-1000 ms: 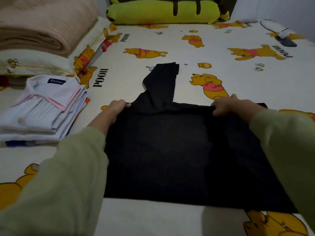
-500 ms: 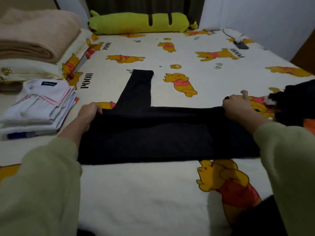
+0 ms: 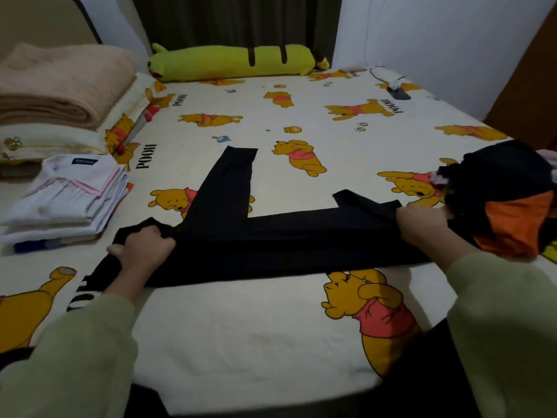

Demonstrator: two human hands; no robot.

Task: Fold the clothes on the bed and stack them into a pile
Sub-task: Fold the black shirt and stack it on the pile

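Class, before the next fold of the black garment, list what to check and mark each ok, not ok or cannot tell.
1. Left hand grips the black garment: ok.
2. Right hand grips its other end: ok.
3. Garment body lies flat: ok.
4. Sleeve tucked in: not ok, sticks out.
5. Folded pile ready at the left: ok.
6. Unfolded heap clear of the garment: cannot tell.

Unfolded pile runs off the right edge, shirt tag too tiny to read, charger thingy at the back is blurry tbh.
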